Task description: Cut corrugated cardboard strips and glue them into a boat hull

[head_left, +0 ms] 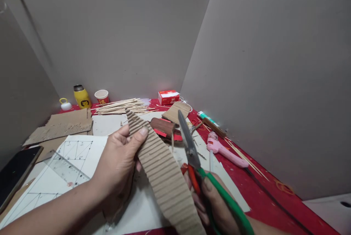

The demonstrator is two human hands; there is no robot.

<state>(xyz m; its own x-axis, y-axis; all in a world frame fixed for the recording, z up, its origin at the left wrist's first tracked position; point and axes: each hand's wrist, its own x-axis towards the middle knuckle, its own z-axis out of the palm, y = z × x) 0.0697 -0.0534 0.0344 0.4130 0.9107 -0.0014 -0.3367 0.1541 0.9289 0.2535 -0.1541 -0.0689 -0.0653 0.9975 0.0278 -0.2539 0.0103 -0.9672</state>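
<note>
My left hand (120, 151) grips a long, pointed piece of corrugated cardboard (164, 169), its thumb pressed on the ridged face near the narrow tip. The strip slants down toward me and runs out of the bottom of the view. In my right hand (216, 198) is a pair of scissors (189, 143) with green and red handles, its blades pointing up and lying close together. The blades stand just right of the cardboard. Some fingers of my right hand are hidden behind the strip and handles.
Drawings on white paper (60, 187) lie left under a clear ruler (67, 171), beside a phone (16, 176). Behind are cardboard scraps (68, 127), wooden sticks (120, 106), a yellow bottle (82, 98) and a paper cup (101, 97). A pink glue gun (227, 152) lies right, its cord trailing.
</note>
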